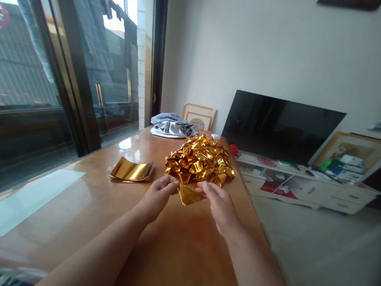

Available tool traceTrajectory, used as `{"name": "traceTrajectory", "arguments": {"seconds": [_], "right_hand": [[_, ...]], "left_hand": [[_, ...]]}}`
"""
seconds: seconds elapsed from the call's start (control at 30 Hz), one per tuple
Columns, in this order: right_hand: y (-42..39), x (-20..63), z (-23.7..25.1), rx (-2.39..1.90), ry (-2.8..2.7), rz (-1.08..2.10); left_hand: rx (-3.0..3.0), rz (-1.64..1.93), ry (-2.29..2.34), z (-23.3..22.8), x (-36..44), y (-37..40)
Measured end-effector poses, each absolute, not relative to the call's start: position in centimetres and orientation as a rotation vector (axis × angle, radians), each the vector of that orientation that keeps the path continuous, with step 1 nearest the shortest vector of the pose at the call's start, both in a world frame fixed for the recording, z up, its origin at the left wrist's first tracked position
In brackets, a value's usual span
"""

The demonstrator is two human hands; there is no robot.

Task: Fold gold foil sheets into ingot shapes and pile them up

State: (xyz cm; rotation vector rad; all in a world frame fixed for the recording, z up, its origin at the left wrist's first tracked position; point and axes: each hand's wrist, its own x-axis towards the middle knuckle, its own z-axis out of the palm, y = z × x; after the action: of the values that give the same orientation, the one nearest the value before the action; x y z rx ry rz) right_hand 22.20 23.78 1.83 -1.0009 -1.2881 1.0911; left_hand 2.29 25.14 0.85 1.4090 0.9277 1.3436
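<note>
On the wooden table, both hands' fingers pinch one gold foil sheet; no readable writing.

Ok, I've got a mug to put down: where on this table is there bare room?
Bare wood lies near the camera, between the forearms, and left of the stack of flat gold foil sheets. It is crowded at the heap of folded gold foil pieces, and the grey bundled cloth fills the far end.

The hands hid part of the gold sheet; the table was cut off below.
</note>
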Motion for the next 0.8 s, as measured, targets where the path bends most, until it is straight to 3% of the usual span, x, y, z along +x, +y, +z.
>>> {"name": "traceTrajectory", "arguments": {"seconds": [0.17, 0.4, 0.8], "right_hand": [[24.65, 23.16, 1.82, -1.070, -1.119, 1.113], [23.86, 22.70, 1.82, -0.931, -1.299, 1.270], [23.94, 22.61, 2.10, -1.063, -1.447, 0.977]], "left_hand": [[1.286, 1.416, 0.927, 1.00, 1.71, 25.60], [1.269, 1.469, 0.954, 0.86, 1.69, 25.70], [1.400, 1.432, 1.065, 1.00, 1.82, 25.41]]}}
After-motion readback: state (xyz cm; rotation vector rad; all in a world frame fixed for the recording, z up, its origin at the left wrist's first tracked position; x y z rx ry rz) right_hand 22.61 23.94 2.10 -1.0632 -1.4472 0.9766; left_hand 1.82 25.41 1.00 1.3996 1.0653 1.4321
